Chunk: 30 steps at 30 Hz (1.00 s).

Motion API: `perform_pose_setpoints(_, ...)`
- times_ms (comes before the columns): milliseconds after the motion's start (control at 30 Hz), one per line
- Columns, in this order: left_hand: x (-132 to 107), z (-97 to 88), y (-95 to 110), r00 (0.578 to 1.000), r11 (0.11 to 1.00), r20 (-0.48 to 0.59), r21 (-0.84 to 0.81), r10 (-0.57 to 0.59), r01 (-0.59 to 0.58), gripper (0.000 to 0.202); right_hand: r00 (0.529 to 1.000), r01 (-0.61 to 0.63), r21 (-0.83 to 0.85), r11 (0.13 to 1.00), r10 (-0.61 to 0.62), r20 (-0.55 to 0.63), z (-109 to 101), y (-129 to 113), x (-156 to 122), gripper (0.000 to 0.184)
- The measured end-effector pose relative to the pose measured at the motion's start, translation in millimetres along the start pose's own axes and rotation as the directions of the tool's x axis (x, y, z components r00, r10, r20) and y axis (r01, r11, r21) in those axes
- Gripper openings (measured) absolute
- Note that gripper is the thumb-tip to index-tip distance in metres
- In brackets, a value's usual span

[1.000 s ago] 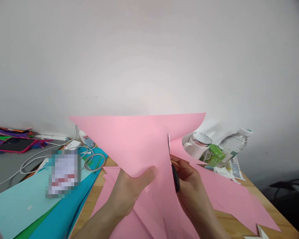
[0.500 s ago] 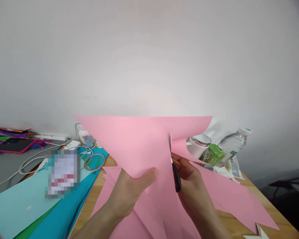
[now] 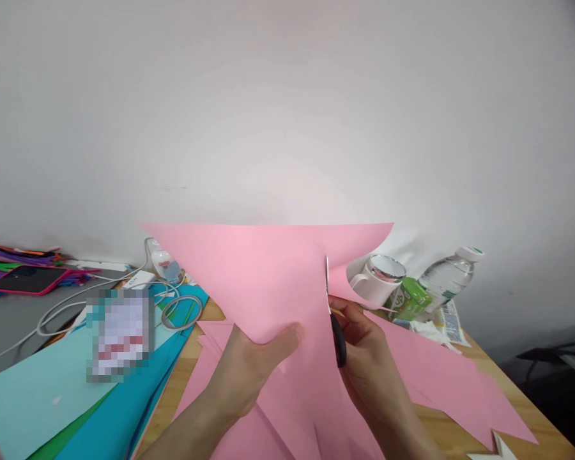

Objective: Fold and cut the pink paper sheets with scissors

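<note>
A large pink paper sheet (image 3: 253,268) is held up above the wooden table (image 3: 464,434). My left hand (image 3: 253,364) pinches the sheet's lower part, thumb on the front. My right hand (image 3: 364,351) grips black-handled scissors (image 3: 336,335), whose blades stand upright in a cut through the sheet. To the right of the cut a flap of pink paper bends away toward the mug. More pink sheets (image 3: 441,377) lie flat on the table under both hands.
A white mug (image 3: 376,281), a green carton (image 3: 407,299) and a water bottle (image 3: 448,275) stand at the back right. Teal and blue sheets (image 3: 43,396), a coiled white cable (image 3: 179,310), a pink-cased phone (image 3: 29,278) and a white wall (image 3: 287,108) are left and behind.
The sheet's upper right corner swung out to the right and has come back left. The scissors have crept slightly upward in the cut. Both hands stay in place.
</note>
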<state>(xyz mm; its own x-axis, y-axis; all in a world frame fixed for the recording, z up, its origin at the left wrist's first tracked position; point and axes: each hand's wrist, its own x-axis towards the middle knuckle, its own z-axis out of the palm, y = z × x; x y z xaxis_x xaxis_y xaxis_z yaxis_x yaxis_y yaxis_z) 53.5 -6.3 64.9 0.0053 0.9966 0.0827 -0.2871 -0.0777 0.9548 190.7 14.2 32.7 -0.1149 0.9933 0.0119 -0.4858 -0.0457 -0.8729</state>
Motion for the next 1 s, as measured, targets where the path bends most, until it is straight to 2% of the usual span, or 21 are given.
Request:
perform_pose_setpoints(133,1,-1.9,0,1.000,1.000,0.019,0.020,-0.021,0.021,0.056,0.999,-0.032,-0.033,0.999,0.033,0.028,2,-2,0,0.050)
perform_pose_setpoints(267,3,-6.8,3,0.999,1.000,-0.042,0.010,-0.013,0.013,0.056,0.987,-0.057,-0.156,0.986,0.079,0.140,0,-11,0,0.045)
perform_pose_setpoints(333,6,-10.2,5,0.997,1.000,-0.075,0.002,-0.013,0.013,0.057,0.977,-0.040,-0.212,0.977,0.082,0.196,-3,-16,0,0.040)
perform_pose_setpoints(433,8,-13.8,6,0.996,1.000,-0.085,-0.002,-0.022,0.022,0.059,0.965,0.030,-0.185,0.982,0.020,0.262,-7,-19,0,0.033)
perform_pose_setpoints(533,8,-13.2,3,0.997,0.999,-0.073,0.051,0.007,-0.003,0.056,0.978,0.122,-0.170,0.978,-0.089,0.188,-7,-16,1,0.031)
perform_pose_setpoints(600,7,-11.9,1,0.998,0.994,-0.038,0.101,0.042,-0.038,0.052,0.988,0.146,-0.225,0.963,-0.132,0.077,-5,-13,1,0.031)
perform_pose_setpoints(667,7,-12.2,0,0.998,0.987,-0.031,0.148,0.060,-0.055,0.052,0.988,0.151,-0.270,0.951,-0.151,0.020,-2,-10,0,0.030)
perform_pose_setpoints(767,10,-16.8,5,0.981,0.984,-0.169,0.167,0.097,-0.068,0.058,0.985,0.170,-0.285,0.943,-0.168,0.030,2,-6,-1,0.027)
perform_pose_setpoints(833,12,-20.6,10,0.963,0.988,-0.235,0.110,0.134,-0.111,0.060,0.985,0.174,-0.284,0.943,-0.167,0.050,3,-3,-1,0.026)
perform_pose_setpoints(933,14,-24.3,17,0.969,0.988,-0.195,0.001,0.153,-0.156,0.060,0.985,0.170,-0.310,0.935,-0.157,0.068,4,0,-2,0.027)
perform_pose_setpoints(1000,15,-26.9,20,0.965,0.983,-0.188,0.014,0.181,-0.181,0.058,0.987,0.158,-0.333,0.930,-0.140,0.076,4,-3,-3,0.030)
